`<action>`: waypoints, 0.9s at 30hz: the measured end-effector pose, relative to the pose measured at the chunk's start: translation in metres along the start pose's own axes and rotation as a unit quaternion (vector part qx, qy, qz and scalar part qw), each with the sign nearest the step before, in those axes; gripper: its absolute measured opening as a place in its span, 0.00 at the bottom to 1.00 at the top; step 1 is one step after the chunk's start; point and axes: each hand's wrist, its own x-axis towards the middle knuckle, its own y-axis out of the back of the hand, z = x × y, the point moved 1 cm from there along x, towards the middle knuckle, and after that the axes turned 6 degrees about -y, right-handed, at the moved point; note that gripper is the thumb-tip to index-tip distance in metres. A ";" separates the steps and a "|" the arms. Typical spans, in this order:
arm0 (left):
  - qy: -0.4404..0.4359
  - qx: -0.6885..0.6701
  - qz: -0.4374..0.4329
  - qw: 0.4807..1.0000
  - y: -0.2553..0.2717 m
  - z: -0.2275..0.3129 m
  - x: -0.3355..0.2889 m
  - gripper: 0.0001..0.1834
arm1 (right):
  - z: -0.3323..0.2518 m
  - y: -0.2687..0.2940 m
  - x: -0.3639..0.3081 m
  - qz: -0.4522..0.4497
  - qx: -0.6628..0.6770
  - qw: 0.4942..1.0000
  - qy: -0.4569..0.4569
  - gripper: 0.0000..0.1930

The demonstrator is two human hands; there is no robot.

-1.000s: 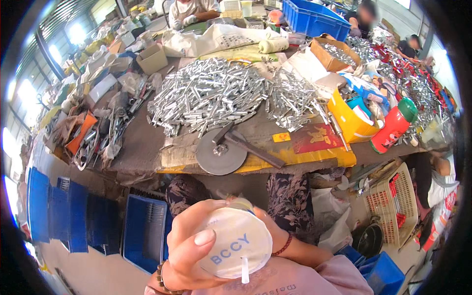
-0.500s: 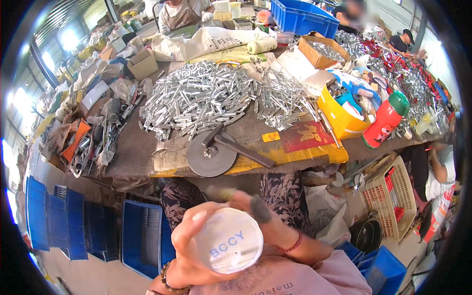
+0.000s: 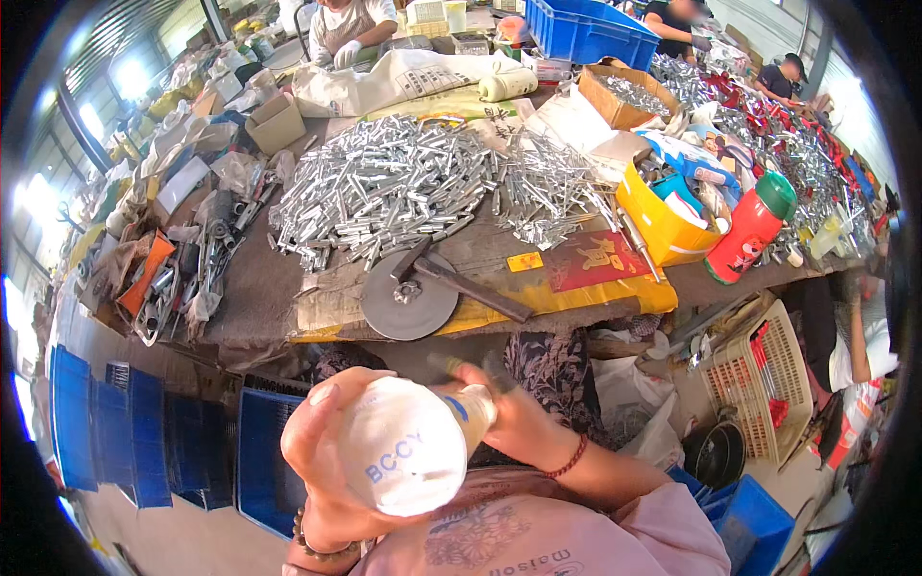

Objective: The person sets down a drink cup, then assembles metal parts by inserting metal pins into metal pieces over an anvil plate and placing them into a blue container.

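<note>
My left hand (image 3: 317,437) is wrapped round a white, cup-like round container (image 3: 403,446) held over my lap. Its round face, printed in blue, is turned up toward me, and a blue mark shows on its side. On the container's right side my right hand (image 3: 519,418) grips the far end, its fingers partly hidden behind it. Dark covers or stains show on the right fingertips. Beyond the hands, a hammer (image 3: 471,288) lies across a round grey metal disc (image 3: 408,322) at the table's near edge.
A large heap of silver metal tubes (image 3: 384,187) and thinner rods (image 3: 547,187) covers the table. To the right stand a yellow box (image 3: 663,221) and a red bottle with green cap (image 3: 749,235). Blue bins (image 3: 264,461) are at lower left. Other people work across the table.
Both hands have moved the container left and tilted it, so more of its side shows. A person across the table has brought a gloved hand into view.
</note>
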 end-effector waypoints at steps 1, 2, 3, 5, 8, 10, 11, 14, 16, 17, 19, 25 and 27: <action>-0.001 -0.003 -0.001 1.000 -0.003 0.003 0.004 0.80 | -0.004 -0.004 0.000 0.003 -0.001 1.000 -0.001 0.31; 0.032 0.022 0.022 0.999 -0.004 0.008 0.008 0.80 | -0.004 -0.013 0.002 0.052 0.233 0.970 -0.055 0.36; 0.067 0.047 0.046 0.996 -0.006 0.010 0.011 0.80 | -0.004 -0.019 0.002 0.097 0.452 0.880 -0.106 0.42; 0.099 0.032 0.070 0.992 -0.013 0.012 0.011 0.79 | -0.027 -0.025 -0.004 0.095 0.437 0.893 -0.058 0.49; 0.113 0.043 0.083 0.989 -0.023 0.014 0.012 0.74 | -0.050 -0.052 0.001 0.216 0.305 0.911 0.174 0.47; 0.143 0.027 0.115 0.983 -0.024 0.011 0.013 0.74 | -0.035 -0.053 0.001 0.249 0.119 0.937 0.213 0.47; 0.170 0.012 0.148 0.974 -0.024 0.009 0.014 0.74 | -0.028 -0.053 0.002 0.272 -0.073 0.928 0.245 0.46; 0.187 0.011 0.167 0.968 -0.026 0.012 0.019 0.73 | -0.003 -0.054 0.004 0.303 -0.215 0.877 0.305 0.51; 0.184 0.031 0.171 0.967 -0.024 0.015 0.018 0.73 | 0.014 -0.058 0.009 0.312 -0.220 0.878 0.290 0.50; 0.185 0.043 0.175 0.966 -0.024 0.019 0.018 0.73 | 0.020 -0.058 0.008 0.310 -0.218 0.878 0.293 0.50; 0.189 0.053 0.178 0.964 -0.021 0.019 0.013 0.74 | 0.028 -0.053 0.006 0.249 -0.120 0.946 0.168 0.44; -0.071 0.085 0.019 0.994 -0.005 0.016 0.009 0.77 | 0.151 -0.071 0.008 0.119 -0.082 0.973 -0.181 0.29; -0.066 0.124 -0.001 0.990 -0.008 0.043 0.019 0.70 | 0.182 -0.071 0.004 0.059 -0.107 0.970 -0.211 0.25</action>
